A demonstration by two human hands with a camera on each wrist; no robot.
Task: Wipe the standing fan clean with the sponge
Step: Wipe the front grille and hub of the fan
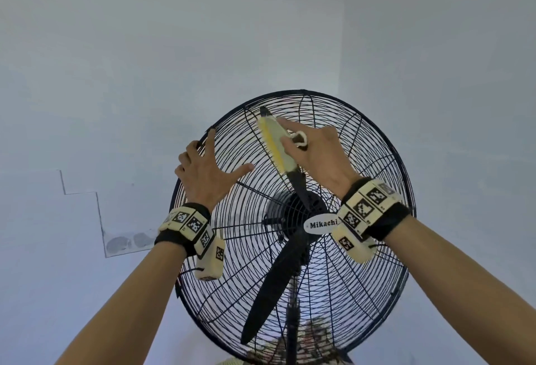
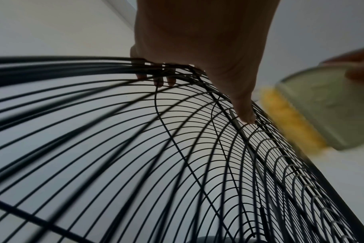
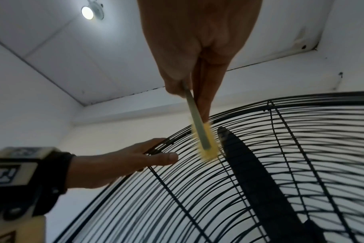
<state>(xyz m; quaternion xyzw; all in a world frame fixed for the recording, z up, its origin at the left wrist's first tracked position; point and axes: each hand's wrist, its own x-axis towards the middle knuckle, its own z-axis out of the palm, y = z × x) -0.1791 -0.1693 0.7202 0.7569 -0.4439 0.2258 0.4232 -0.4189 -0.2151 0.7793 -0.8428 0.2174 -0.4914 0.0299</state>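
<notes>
A black standing fan with a round wire grille (image 1: 377, 251) and a "Mikachi" hub badge (image 1: 322, 224) fills the lower middle of the head view. My left hand (image 1: 208, 173) holds the grille's upper left rim (image 2: 106, 65): fingers hooked over the rim, thumb (image 3: 166, 158) laid on the front wires. My right hand (image 1: 316, 153) pinches a flat sponge (image 1: 275, 144), yellow with a green backing, and holds it edge-on against the upper grille wires. It shows blurred in both wrist views, sponge (image 2: 314, 111) and sponge (image 3: 202, 136). A dark blade (image 3: 249, 164) stands behind the wires.
The fan's pole (image 1: 291, 330) runs down out of view. Pale walls meet in a corner behind the fan to the right. A smudged wall patch (image 1: 127, 241) lies low on the left. A round ceiling lamp (image 3: 87, 12) is lit overhead.
</notes>
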